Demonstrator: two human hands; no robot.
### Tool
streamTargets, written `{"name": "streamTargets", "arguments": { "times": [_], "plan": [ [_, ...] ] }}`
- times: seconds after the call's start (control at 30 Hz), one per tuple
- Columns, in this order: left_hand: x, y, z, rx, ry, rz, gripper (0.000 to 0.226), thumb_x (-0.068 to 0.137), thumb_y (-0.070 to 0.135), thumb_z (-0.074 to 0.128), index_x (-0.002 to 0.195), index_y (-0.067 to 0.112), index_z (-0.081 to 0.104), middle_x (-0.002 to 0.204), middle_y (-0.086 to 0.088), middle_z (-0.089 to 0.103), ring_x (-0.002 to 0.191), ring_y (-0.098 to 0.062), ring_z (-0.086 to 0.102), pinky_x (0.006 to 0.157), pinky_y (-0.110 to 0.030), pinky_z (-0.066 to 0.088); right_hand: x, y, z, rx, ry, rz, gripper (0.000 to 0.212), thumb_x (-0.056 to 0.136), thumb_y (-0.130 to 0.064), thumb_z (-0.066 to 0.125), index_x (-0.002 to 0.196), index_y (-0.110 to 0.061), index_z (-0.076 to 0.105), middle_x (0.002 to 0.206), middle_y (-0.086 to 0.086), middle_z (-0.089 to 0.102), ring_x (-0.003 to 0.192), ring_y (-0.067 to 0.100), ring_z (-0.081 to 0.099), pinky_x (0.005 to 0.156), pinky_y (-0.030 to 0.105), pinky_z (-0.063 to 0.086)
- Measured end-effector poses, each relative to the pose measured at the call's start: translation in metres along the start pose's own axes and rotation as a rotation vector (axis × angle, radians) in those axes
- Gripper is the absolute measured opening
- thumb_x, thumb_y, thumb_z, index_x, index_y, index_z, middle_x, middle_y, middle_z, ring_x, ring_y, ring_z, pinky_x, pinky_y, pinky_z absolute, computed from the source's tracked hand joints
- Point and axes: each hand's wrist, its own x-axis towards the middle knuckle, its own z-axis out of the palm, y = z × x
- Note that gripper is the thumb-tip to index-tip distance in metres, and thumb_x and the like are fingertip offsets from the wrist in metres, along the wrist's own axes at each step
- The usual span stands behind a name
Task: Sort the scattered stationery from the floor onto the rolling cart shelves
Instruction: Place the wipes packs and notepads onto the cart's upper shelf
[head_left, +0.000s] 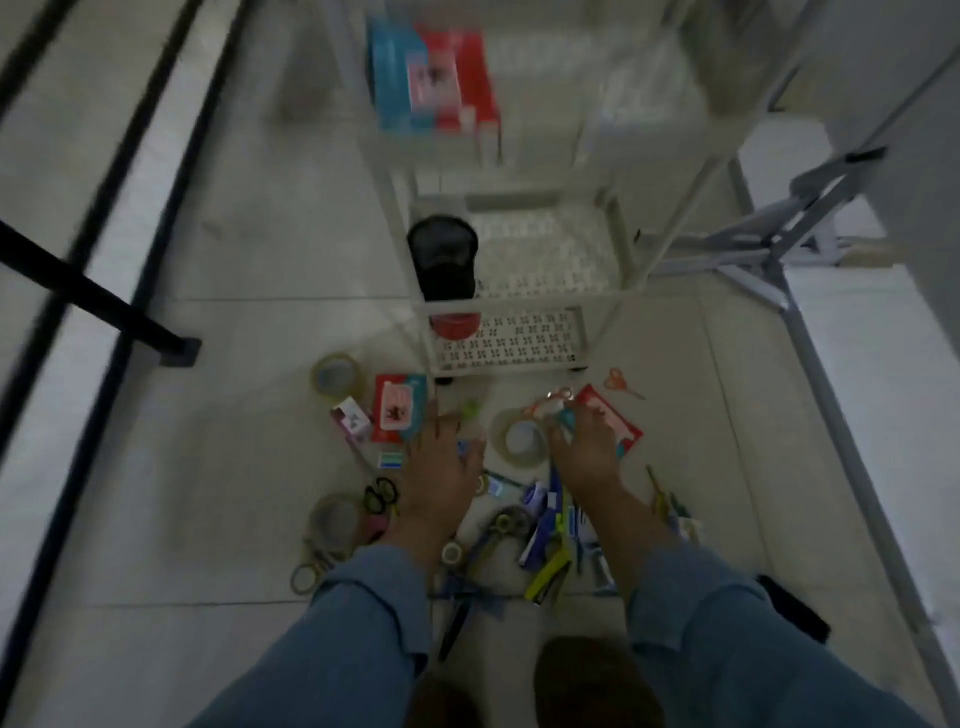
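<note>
Before the cart (509, 344), the left hand (441, 460) spreads open fingers over scattered stationery (543, 540). The right hand (584, 444) grips a small item (560, 408), too blurred to name.

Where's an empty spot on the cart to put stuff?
The middle shelf is bare to the right of the black mesh cup. On the top shelf, blue and red boxes fill the left; the right is too blurred to judge. The floor pile in front of the cart is crowded.
</note>
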Motion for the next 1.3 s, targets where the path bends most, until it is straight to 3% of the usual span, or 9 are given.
{"name": "streamTargets", "arguments": {
  "times": [0.13,0.33,0.5,0.6,0.73,0.93,1.07,1.17,1.3],
  "plan": [
    [0.053,-0.076,0.113,0.054,0.025,-0.021,0.059,0.097,0.043,0.033,0.143,0.007,0.032,0.155,-0.013,0.023,0.139,-0.030,0.029,0.111,-0.038,0.028,0.064,0.085,0.091,-0.103,0.030,-0.015,0.039,0.094,-0.019,0.046,0.127,0.002,0.048,0.130,0.024,0.049,0.122,0.039,0.044,0.106,0.044,0.034],
    [0.126,-0.132,0.204,0.028,0.223,0.125,0.076,0.086,0.057,0.021,0.133,0.005,0.048,0.146,-0.014,0.040,0.136,-0.029,0.036,0.111,-0.042,0.033,0.143,0.145,0.153,-0.071,0.217,-0.180,0.042,0.088,-0.015,0.038,0.123,0.003,0.052,0.126,0.026,0.049,0.118,0.040,0.042,0.097,0.042,0.035],
    [0.147,-0.138,0.180,-0.071,0.348,-0.042,0.074,0.083,0.049,0.026,0.135,-0.001,0.044,0.141,-0.023,0.044,0.130,-0.038,0.041,0.110,-0.045,0.031,0.159,0.157,0.131,-0.077,0.185,-0.060,0.049,0.092,-0.021,0.039,0.132,0.006,0.041,0.133,0.028,0.043,0.123,0.039,0.040,0.102,0.038,0.031],
    [0.152,-0.127,0.165,-0.103,0.347,-0.239,0.064,0.094,0.029,0.044,0.148,0.005,0.019,0.154,-0.023,0.015,0.143,-0.037,0.016,0.116,-0.041,0.015,0.165,0.174,0.107,-0.132,0.215,0.006,0.054,0.089,-0.026,0.036,0.134,0.003,0.040,0.139,0.025,0.040,0.128,0.035,0.038,0.105,0.038,0.030],
    [0.189,-0.181,0.178,-0.050,0.316,-0.388,0.073,0.084,0.034,0.052,0.147,0.023,0.017,0.149,-0.026,0.021,0.135,-0.047,0.024,0.109,-0.057,0.026,0.188,0.212,0.088,-0.362,0.084,0.240,0.068,0.091,-0.044,0.048,0.147,-0.016,0.020,0.155,0.012,0.017,0.143,0.033,0.013,0.114,0.055,0.011],
    [0.178,-0.184,0.148,0.028,0.286,-0.498,0.051,0.095,0.023,0.044,0.137,-0.004,0.034,0.138,-0.032,0.038,0.128,-0.048,0.036,0.105,-0.049,0.032,0.206,0.228,0.088,-0.374,0.023,0.301,0.089,0.065,-0.064,0.068,0.129,-0.009,0.041,0.127,0.020,0.045,0.120,0.039,0.042,0.106,0.056,0.030],
    [0.192,-0.209,0.148,0.075,0.289,-0.552,0.072,0.086,0.041,0.059,0.137,-0.002,0.031,0.135,-0.027,0.042,0.124,-0.045,0.042,0.103,-0.049,0.035,0.194,0.221,0.083,-0.369,0.107,0.364,0.091,0.061,-0.058,0.076,0.128,-0.006,0.042,0.131,0.021,0.041,0.126,0.040,0.035,0.110,0.057,0.021],
    [0.191,-0.209,0.142,-0.163,0.244,-0.595,0.073,0.076,0.033,0.074,0.130,0.001,0.039,0.121,-0.019,0.056,0.113,-0.040,0.053,0.089,-0.042,0.044,0.187,0.199,0.077,-0.380,0.157,0.319,0.093,0.063,-0.048,0.080,0.133,-0.005,0.036,0.130,0.018,0.050,0.127,0.035,0.042,0.114,0.055,0.006],
    [0.192,-0.213,0.139,-0.239,0.240,-0.537,0.073,0.066,0.031,0.082,0.124,0.002,0.047,0.118,-0.019,0.061,0.107,-0.036,0.060,0.089,-0.043,0.050,0.181,0.161,0.080,-0.390,0.245,0.116,0.074,0.069,-0.031,0.079,0.128,-0.011,0.041,0.116,0.012,0.063,0.110,0.029,0.058,0.110,0.046,0.028]
  ]
}}
